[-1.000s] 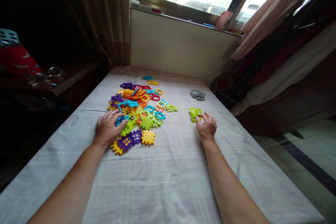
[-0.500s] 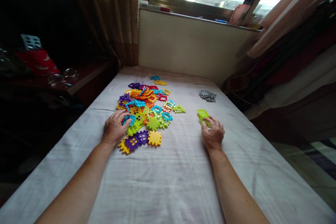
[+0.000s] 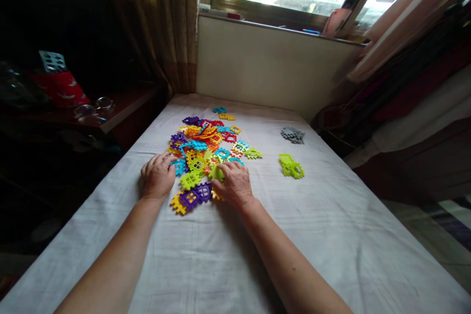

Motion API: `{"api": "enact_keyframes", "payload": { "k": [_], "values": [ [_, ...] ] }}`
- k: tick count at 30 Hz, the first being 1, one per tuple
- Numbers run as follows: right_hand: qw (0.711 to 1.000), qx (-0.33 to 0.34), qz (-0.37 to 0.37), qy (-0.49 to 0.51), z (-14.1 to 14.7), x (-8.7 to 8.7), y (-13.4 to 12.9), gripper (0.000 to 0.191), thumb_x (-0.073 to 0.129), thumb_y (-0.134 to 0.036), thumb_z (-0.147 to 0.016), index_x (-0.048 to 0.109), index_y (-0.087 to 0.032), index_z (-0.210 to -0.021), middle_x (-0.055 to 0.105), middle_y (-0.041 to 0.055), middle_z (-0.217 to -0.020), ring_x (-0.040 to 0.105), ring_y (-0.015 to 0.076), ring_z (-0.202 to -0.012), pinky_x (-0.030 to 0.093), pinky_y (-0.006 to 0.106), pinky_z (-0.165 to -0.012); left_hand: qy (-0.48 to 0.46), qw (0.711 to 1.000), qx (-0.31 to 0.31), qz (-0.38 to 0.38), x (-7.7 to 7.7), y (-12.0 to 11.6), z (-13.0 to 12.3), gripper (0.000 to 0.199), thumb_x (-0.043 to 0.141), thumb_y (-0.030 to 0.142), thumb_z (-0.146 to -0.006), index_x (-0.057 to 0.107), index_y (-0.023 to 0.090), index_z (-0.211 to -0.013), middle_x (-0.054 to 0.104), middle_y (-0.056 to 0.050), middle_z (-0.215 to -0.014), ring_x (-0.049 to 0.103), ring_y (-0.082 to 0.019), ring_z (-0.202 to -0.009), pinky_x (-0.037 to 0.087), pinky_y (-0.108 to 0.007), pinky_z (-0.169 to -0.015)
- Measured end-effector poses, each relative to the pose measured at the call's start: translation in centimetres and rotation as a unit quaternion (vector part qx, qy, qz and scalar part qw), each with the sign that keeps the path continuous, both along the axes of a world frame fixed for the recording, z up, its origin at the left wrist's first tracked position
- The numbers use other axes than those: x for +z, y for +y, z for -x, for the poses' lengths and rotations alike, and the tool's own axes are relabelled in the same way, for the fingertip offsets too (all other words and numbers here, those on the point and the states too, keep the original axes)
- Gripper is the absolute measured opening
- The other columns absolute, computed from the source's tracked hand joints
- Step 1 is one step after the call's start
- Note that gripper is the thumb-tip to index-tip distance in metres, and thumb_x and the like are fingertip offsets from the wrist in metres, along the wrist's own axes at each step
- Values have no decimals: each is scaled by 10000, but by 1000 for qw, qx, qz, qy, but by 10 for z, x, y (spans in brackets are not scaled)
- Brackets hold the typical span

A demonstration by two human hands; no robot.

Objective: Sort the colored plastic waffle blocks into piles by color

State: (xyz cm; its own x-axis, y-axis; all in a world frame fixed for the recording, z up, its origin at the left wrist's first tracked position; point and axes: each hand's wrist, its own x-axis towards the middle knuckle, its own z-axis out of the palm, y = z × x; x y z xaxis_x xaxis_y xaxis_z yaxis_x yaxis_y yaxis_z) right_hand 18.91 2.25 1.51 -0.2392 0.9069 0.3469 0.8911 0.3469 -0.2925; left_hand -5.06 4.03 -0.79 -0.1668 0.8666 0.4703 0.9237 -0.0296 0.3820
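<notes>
A heap of flat, notched plastic building tiles [image 3: 195, 146] in many colours lies on the sheet. My left hand [image 3: 158, 175] rests at the heap's left edge with loosely spread fingers, its fingertips beside a blue window tile [image 3: 179, 167]. At the near right side of the heap, my right hand [image 3: 235, 182] has its thumb and fingers around a solid green square tile [image 3: 215, 173]. Under that hand a yellow tile [image 3: 216, 196] is mostly hidden. Purple window tiles [image 3: 196, 195] overlap a yellow one just in front. Apart on the right lie several light green tiles [image 3: 291, 166].
Grey tiles [image 3: 292, 135] form a small pile at the far right of the white-sheeted bed [image 3: 206, 265]. To the left, a dark table holds glasses [image 3: 93, 109] and a red container [image 3: 61, 88]. A wall, window and curtains bound the far side.
My right hand has let go of the light green tile on the right and moved left to the heap, onto the green square tile. My left hand has shifted slightly away from the blue tile.
</notes>
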Motion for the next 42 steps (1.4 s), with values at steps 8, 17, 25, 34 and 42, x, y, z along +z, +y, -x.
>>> {"api": "enact_keyframes", "payload": {
  "k": [8, 17, 25, 34, 42],
  "values": [
    [993, -50, -93, 53, -30, -1, 10, 326, 651, -383, -855, 689, -248, -1149, 698, 70, -1217, 570, 250, -1113, 385, 370, -950, 21, 989, -141, -31, 12, -3, -12, 300, 496, 424, -907, 707, 260, -1044, 722, -64, -1163, 616, -257, -1138, 358, -467, -1093],
    [924, -348, -142, 65, -168, -33, 25, 382, 622, -396, -811, 703, -189, -1122, 700, 141, -1147, 568, 302, -1050, 414, 439, -906, 89, 975, -196, 64, 13, -17, -23, 515, 600, 648, -779, 706, 286, -1131, 711, -69, -1154, 618, -300, -1093, 410, -468, -1017],
    [909, -376, -165, 76, -177, -48, 25, 353, 622, -376, -786, 722, -206, -1079, 676, 155, -1153, 535, 324, -1073, 421, 489, -903, 54, 976, -203, 54, 16, -16, -23, 407, 609, 489, -810, 682, 294, -1159, 704, -51, -1178, 630, -270, -1111, 453, -424, -1007],
    [956, -182, -215, 77, -119, -21, 12, 243, 525, -269, -895, 731, -228, -1016, 690, 93, -1167, 555, 265, -1142, 396, 440, -1001, -80, 963, -252, 44, 15, -18, -31, 501, 566, 380, -860, 534, 271, -1348, 616, -54, -1212, 647, -189, -1015, 524, -371, -970],
    [980, 0, -194, 46, -62, -18, 0, 201, 554, -201, -900, 741, -259, -943, 737, 30, -1101, 583, 213, -1096, 422, 344, -938, 11, 978, -185, 92, 17, -19, -17, 589, 646, 468, -786, 562, 245, -1325, 606, -81, -1295, 588, -269, -1190, 464, -420, -1046]
  ]
}}
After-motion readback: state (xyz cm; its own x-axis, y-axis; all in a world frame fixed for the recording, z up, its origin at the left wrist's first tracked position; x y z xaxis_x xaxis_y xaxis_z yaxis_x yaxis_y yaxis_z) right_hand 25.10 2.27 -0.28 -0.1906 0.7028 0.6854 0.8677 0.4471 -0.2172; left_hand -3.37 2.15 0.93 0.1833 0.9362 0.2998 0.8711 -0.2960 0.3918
